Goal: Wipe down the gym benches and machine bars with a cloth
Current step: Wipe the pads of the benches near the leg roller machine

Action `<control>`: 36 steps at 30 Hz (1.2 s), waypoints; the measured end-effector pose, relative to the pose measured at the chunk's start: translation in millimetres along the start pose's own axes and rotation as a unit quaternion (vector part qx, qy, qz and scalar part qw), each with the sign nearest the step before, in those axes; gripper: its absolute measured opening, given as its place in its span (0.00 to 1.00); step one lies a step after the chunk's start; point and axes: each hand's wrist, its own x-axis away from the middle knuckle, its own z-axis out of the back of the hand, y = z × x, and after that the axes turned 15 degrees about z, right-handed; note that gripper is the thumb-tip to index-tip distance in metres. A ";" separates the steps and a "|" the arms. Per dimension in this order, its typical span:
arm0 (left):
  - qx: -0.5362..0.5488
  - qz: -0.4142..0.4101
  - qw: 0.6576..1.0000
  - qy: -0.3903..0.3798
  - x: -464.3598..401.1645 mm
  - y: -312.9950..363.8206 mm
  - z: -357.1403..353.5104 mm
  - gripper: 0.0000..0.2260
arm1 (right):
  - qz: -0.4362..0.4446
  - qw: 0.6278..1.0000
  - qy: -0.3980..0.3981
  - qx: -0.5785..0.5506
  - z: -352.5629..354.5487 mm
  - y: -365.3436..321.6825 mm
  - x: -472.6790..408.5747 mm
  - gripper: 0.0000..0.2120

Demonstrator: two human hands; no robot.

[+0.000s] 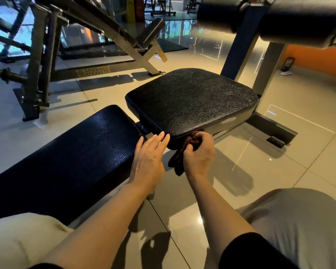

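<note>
Bench, adjustable, black textured upholstery, two pads on a grey steel frame. Seat pad (192, 100): roughly square with rounded corners, lying flat at centre of view. Back pad (66, 164): long and narrow, its long axis running from lower left up toward the seat pad, with a narrow gap between the two. No containers visible.

Cloth (179, 158): dark brown, bunched at its upper end under the near edge of the seat pad, the rest hanging downward in a loose strip toward the floor; long axis close to vertical.

Right hand (199, 152): fingers curled tight round the upper part of the cloth, knuckles held up against the underside of the seat pad's near edge.

Left hand (148, 154): fingers straight and close together, holding nothing, fingertips resting on the near corner of the seat pad, just beside the end of the back pad.

Roller pads (270, 18): two black cylinders on an upright post beyond the seat pad, upper right.

Machine frame (47, 55): grey steel bars, upper left, well apart from the bench.

Floor (279, 171): glossy beige tiles.
</note>
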 end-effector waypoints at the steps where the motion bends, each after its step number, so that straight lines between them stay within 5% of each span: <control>1: 0.000 0.001 1.000 -0.001 -0.3 0.6 0.7 0.32 | -0.039 0.999 -0.009 0.010 2.7 3.5 -2.8 0.12; 5: 0.005 0.010 1.000 -0.004 -1.2 4.4 4.2 0.32 | -0.191 0.979 0.065 0.041 22.5 15.9 -16.8 0.11; 7: 0.002 0.007 1.000 0.001 -3.0 4.4 2.7 0.32 | -0.149 0.983 0.102 0.026 23.6 12.1 -24.0 0.16; 14: 0.006 0.014 1.000 -0.006 -2.2 4.4 1.1 0.31 | -0.031 0.999 -0.011 -0.027 2.7 -8.9 18.2 0.17; 20: 0.010 0.021 1.000 0.004 -3.5 7.6 0.1 0.32 | -0.104 0.986 0.132 -0.017 14.0 -5.0 -12.8 0.18; 29: 0.012 0.025 1.000 -0.013 -2.8 7.7 4.5 0.28 | 0.002 0.999 0.030 -0.037 -0.4 -19.6 22.4 0.21; 36: 0.048 0.024 0.999 -0.003 2.1 -2.5 10.8 0.30 | -0.056 0.995 0.083 -0.029 2.9 -17.8 4.2 0.19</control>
